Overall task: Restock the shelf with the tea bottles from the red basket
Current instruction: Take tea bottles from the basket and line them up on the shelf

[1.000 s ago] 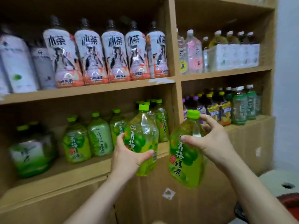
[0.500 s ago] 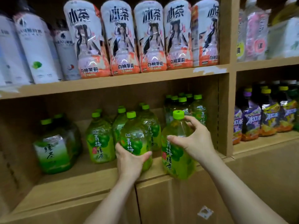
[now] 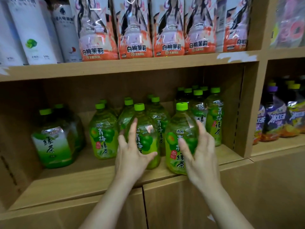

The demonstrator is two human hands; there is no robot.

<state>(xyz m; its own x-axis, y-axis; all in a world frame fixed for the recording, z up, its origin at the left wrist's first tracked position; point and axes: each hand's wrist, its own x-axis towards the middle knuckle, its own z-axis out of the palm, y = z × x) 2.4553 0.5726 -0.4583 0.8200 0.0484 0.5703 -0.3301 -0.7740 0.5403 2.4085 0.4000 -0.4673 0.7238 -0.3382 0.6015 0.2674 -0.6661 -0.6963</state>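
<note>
Two plum green tea bottles stand upright near the front edge of the wooden shelf (image 3: 99, 180), set ahead of the matching green-capped row (image 3: 103, 133) with their labels facing out, as stock should. The left hand (image 3: 132, 156) lies against the left bottle (image 3: 145, 128) with fingers straight and spread, thumb across the front, not clasping. The right hand (image 3: 199, 151) is splayed beside the right bottle (image 3: 179, 129), blurred but slack, I'd say. Both look to be steadying rather than carrying. The red basket isn't in sight
</note>
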